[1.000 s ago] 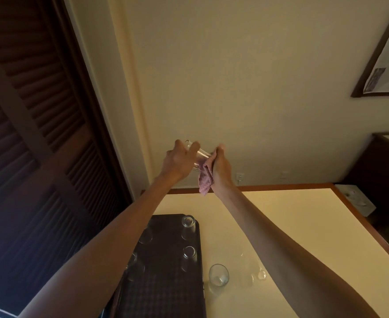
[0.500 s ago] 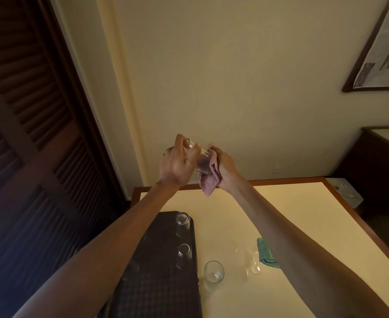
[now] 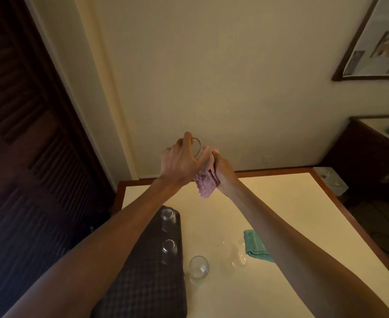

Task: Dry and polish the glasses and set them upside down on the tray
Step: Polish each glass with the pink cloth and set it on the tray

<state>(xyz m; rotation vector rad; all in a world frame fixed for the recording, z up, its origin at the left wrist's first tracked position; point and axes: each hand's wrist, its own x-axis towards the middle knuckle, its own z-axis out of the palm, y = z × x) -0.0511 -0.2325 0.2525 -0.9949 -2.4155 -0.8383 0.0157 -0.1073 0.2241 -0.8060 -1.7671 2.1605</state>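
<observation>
My left hand (image 3: pixel 181 162) grips a clear glass (image 3: pixel 199 148) held up in front of the wall, its rim showing past my fingers. My right hand (image 3: pixel 223 168) holds a pink cloth (image 3: pixel 206 184) pressed against the glass; the cloth's tail hangs below. On the table a dark tray (image 3: pixel 143 278) lies at the left with two glasses upside down on it, one farther (image 3: pixel 168 214) and one nearer (image 3: pixel 169 246). An upright glass (image 3: pixel 198 267) stands just right of the tray. More clear glasses (image 3: pixel 238 260) stand beside it, hard to make out.
A folded teal cloth (image 3: pixel 255 246) lies on the cream table (image 3: pixel 292 214), partly under my right forearm. Dark louvred doors stand at the left. A dark cabinet (image 3: pixel 372 157) and a tissue box (image 3: pixel 331 180) are at the right, and a framed picture hangs on the wall.
Both hands with glass and cloth have dropped slightly in view and the left hand has turned the glass. The camera tilted down, bringing the teal cloth into view.
</observation>
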